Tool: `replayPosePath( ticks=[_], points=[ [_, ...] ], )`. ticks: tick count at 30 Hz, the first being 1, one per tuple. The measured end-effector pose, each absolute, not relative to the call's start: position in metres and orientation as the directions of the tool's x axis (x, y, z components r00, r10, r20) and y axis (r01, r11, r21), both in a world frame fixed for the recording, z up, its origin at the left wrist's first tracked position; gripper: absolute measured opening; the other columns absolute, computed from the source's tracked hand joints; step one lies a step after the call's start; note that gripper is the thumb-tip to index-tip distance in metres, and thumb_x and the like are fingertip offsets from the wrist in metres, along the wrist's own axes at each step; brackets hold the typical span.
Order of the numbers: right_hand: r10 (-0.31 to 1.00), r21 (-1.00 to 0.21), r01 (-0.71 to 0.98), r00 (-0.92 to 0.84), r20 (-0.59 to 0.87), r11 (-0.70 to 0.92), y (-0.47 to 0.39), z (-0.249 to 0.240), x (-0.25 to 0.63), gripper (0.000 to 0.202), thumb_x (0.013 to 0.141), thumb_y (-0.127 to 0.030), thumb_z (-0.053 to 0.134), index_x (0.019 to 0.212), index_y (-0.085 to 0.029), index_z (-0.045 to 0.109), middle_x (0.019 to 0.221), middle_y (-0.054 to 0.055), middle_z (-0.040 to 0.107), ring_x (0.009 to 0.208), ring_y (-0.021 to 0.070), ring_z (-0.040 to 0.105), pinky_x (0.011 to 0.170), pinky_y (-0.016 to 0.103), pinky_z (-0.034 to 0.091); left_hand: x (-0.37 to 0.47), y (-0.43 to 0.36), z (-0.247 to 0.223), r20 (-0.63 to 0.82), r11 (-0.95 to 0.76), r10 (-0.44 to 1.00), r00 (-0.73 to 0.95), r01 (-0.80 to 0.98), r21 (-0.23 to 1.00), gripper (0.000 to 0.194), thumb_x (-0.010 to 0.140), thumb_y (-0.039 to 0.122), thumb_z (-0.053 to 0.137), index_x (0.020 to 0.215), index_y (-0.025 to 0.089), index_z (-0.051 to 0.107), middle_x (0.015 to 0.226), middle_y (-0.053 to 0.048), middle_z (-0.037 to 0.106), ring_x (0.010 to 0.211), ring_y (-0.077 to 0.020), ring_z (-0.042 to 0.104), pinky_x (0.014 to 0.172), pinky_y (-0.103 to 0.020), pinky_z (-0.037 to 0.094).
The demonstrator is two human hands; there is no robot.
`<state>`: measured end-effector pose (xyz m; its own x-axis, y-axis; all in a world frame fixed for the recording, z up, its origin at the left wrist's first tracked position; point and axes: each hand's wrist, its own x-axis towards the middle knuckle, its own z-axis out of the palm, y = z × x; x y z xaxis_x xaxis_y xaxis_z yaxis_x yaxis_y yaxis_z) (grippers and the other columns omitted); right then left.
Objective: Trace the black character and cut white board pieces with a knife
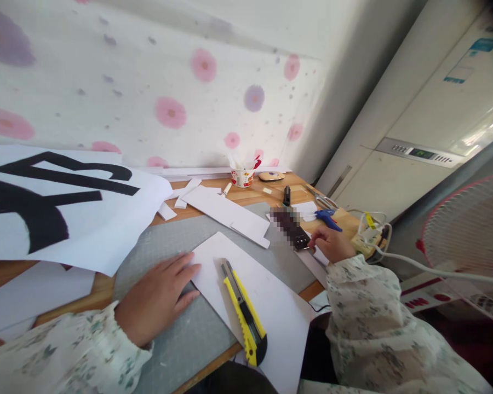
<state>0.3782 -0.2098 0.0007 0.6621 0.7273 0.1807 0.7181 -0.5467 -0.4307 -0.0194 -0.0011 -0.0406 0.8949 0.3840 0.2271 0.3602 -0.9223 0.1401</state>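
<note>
My left hand (162, 295) lies flat with fingers stretched, its fingertips on the left edge of a white board sheet (279, 312). Under the hand and the sheet is a grey cutting mat (148, 251). A yellow and black utility knife (246, 314) rests on the sheet with its blade end pointing away from me. Over on the right, my right hand (332, 244) has curled fingers at the near corner of a dark phone (299, 239). Most of the phone's screen is blurred out, and the far fingers are partly hidden.
Large paper with black lettering (82, 186) covers the left side. White board offcuts (225, 210) lie behind the mat. At the back stands a paper cup (242, 177). A blue glue gun (328, 218), scissors (322, 200) and a power strip with cables (367, 243) lie right; a fan (472, 235) stands beyond.
</note>
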Motion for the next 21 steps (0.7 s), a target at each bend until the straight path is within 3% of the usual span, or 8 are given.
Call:
replayPosePath(
  ticks=[7,15,21],
  points=[
    [0.754,-0.39,0.738,0.64,0.145,-0.551,-0.21,0.001,0.374,0.021,0.074,-0.006,0.059,0.066,-0.024,0.068,0.074,0.001,0.077,0.074,0.0227,0.071,0.072,0.032,0.051,-0.018,-0.003,-0.037,0.187,-0.922,0.388,0.903,0.376,0.098,0.04,0.092,0.036,0.065,0.127,0.019,0.07,0.144,-0.016,0.061,0.133,-0.0366,0.058,0.109,-0.054,0.049],
    [0.732,-0.402,0.737,0.651,0.202,-0.544,-0.204,-0.004,0.375,0.034,0.081,-0.005,0.054,0.104,-0.022,0.072,0.111,0.008,0.077,0.104,0.0257,0.071,0.089,0.036,0.053,-0.017,-0.005,-0.034,0.172,-0.92,0.393,0.904,0.383,0.088,0.039,0.091,0.033,0.065,0.127,0.019,0.07,0.144,-0.017,0.061,0.133,-0.0363,0.058,0.109,-0.053,0.049],
    [0.696,-0.398,0.706,0.69,0.2,-0.585,-0.201,-0.003,0.376,0.026,0.079,-0.005,0.054,0.091,-0.021,0.071,0.102,0.008,0.077,0.096,0.0265,0.072,0.084,0.037,0.053,-0.016,-0.006,-0.033,0.153,-0.915,0.402,0.903,0.39,0.102,0.04,0.092,0.032,0.065,0.128,0.018,0.07,0.145,-0.017,0.06,0.134,-0.0377,0.056,0.11,-0.055,0.048]
  ],
)
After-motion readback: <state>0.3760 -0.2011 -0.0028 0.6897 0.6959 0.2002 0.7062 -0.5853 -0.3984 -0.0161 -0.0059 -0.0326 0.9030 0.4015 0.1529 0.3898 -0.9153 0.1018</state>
